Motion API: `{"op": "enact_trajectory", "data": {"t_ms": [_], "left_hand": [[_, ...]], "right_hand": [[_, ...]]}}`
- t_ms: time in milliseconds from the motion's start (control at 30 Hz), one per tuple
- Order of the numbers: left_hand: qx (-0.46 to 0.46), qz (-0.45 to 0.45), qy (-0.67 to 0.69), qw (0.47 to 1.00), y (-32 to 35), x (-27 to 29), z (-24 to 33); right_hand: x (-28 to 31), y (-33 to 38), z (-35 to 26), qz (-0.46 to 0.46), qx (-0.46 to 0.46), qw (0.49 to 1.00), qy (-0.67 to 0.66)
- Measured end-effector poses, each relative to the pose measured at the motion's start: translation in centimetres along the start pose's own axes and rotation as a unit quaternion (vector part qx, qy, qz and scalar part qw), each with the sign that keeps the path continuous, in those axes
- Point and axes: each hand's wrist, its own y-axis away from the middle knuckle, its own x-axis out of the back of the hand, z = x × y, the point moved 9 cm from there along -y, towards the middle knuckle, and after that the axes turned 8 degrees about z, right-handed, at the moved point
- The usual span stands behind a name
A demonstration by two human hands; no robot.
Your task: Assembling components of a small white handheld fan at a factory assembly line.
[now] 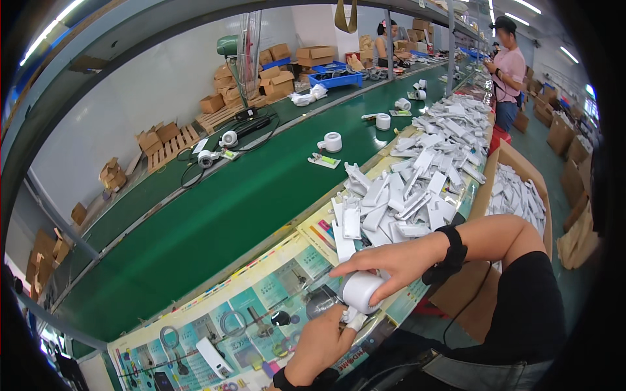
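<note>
My right hand (pixel 391 260) grips a small white round fan-like device (pixel 360 290) from above, fingers spread over its top. My left hand (pixel 319 345) comes up from below and pinches the white base part (pixel 353 319) under that device. Both hands work at the near edge of a bench covered in printed teal sheets (pixel 261 300). A black strap (pixel 450 254) circles my right wrist. A heap of white plastic bracket parts (pixel 417 176) lies just beyond my right hand.
A green conveyor belt (pixel 215 215) carries several white round devices (pixel 332 141) on cards. A cardboard box (pixel 515 189) of white parts stands at my right. A person in pink (pixel 507 72) stands farther down the line. Cardboard boxes (pixel 274 81) line the far side.
</note>
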Motion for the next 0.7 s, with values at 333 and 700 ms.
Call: {"op": "enact_trajectory", "data": {"t_ms": [333,700], "left_hand": [[0.062,-0.007,0.283,0.957,-0.2,-0.8,-1.3],[0.109,0.230,0.660,0.707,-1.6,5.3,-7.4]], "right_hand": [[2.3,1.2,1.5,0.066,-0.030,0.995,-0.068],[11.3,6.2,10.6,0.108,-0.095,0.897,0.418]]}}
